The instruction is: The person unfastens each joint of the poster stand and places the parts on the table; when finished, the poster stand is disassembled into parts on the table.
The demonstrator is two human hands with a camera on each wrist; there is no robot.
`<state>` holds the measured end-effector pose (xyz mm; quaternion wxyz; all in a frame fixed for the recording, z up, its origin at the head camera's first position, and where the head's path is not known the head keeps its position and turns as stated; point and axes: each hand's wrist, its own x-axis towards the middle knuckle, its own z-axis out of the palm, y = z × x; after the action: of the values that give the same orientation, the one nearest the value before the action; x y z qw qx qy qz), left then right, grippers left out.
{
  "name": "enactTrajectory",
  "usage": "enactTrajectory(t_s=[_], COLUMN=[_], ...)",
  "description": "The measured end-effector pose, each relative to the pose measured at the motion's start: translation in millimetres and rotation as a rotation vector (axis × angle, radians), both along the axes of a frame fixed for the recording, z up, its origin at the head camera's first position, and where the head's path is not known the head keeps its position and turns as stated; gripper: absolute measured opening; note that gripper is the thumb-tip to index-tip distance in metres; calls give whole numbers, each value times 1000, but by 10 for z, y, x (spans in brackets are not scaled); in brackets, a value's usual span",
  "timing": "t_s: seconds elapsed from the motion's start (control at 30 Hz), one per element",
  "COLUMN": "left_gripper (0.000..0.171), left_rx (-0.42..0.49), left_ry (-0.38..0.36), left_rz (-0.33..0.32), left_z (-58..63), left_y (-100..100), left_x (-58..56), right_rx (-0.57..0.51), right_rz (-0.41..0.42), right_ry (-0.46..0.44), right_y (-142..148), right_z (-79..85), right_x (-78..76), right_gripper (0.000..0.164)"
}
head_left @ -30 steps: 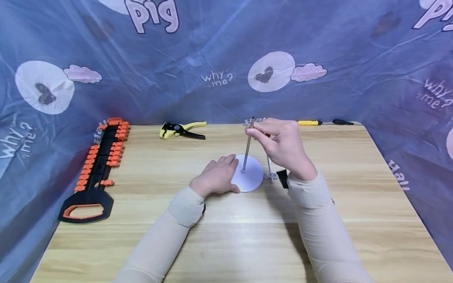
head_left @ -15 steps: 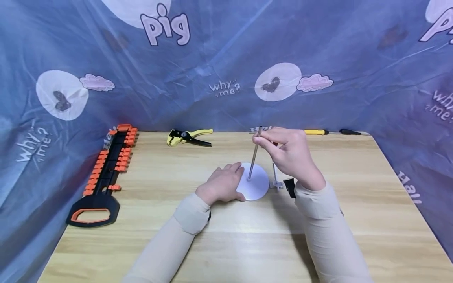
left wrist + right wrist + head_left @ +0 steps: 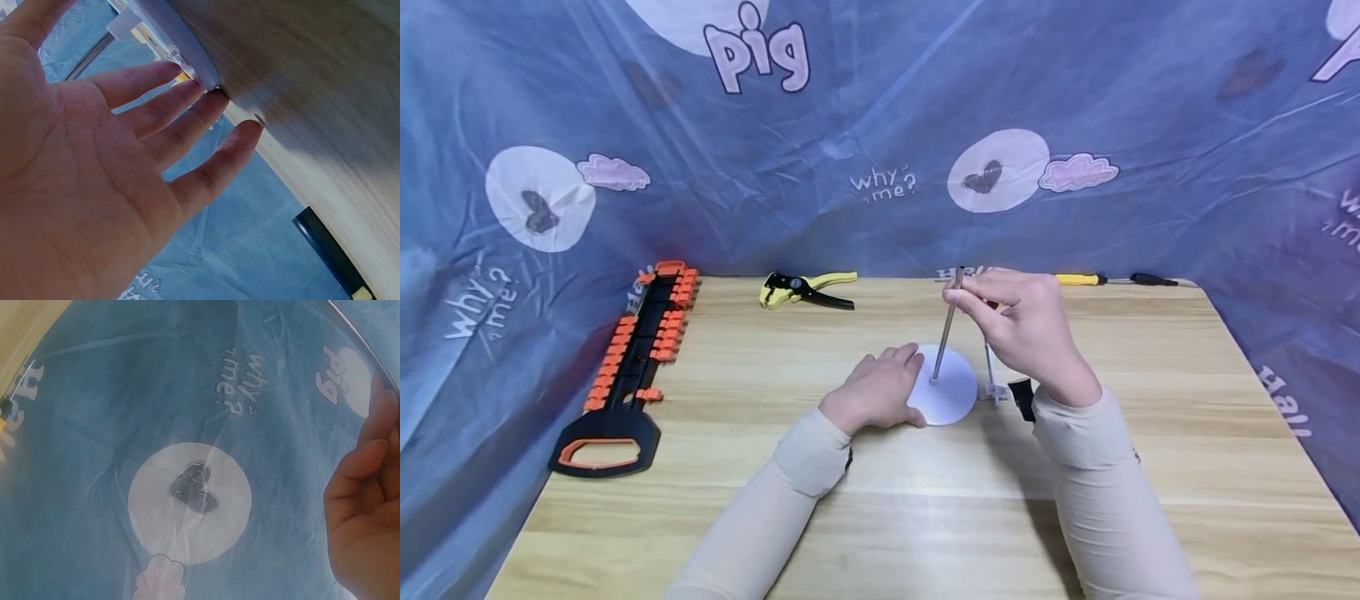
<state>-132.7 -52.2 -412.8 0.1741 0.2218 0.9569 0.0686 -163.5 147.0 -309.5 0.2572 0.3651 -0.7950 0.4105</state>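
Observation:
A white round base lies flat on the table, with a thin metal rod standing slightly tilted from its centre. My left hand holds the base by its left side, thumb at the near rim and fingers towards the far rim. In the left wrist view, fingertips touch the edge of the base. Near its top, the rod is pinched between thumb and fingers of my right hand. Just right of the base is a small clear plastic piece with a thin rod, partly hidden behind the right hand.
Wire strippers with yellow and black handles lie at the back. A long black rack with orange clips lies at the left. A yellow-handled tool lies at the back right. Blue printed sheeting walls the table's back and sides.
The head view has shifted, so the scene sits slightly lower and further right. Both hands keep the same hold on the base and the rod.

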Motion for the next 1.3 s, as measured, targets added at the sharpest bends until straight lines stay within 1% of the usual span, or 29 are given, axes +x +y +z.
enactTrajectory(t_s=[0.17, 0.33, 0.47, 0.67, 0.83, 1.1, 1.3], left_gripper=[103, 104, 104, 104, 104, 103, 104], left_rx=[-4, -3, 5, 22, 27, 18, 21], left_ry=[14, 17, 2, -11, -2, 2, -4], left_rz=[-12, -10, 4, 33, 25, 9, 2], left_z=[59, 109, 103, 101, 103, 99, 91], left_y=[2, -26, -88, -189, -195, -183, -150], left_x=[-28, -84, -104, -75, -72, -70, -72], right_rx=[-1, -2, -15, -11, -13, -30, -47], right_rz=[-15, -33, -20, 11, 3, -28, -33], right_ry=[11, -1, -9, -5, -6, -44, -37], right_y=[3, -18, -70, -168, -180, -167, -139], right_z=[30, 67, 59, 44, 50, 36, 17], right_x=[-13, -52, -77, -107, -100, -69, -61], right_gripper=[8, 9, 9, 8, 9, 10, 10])
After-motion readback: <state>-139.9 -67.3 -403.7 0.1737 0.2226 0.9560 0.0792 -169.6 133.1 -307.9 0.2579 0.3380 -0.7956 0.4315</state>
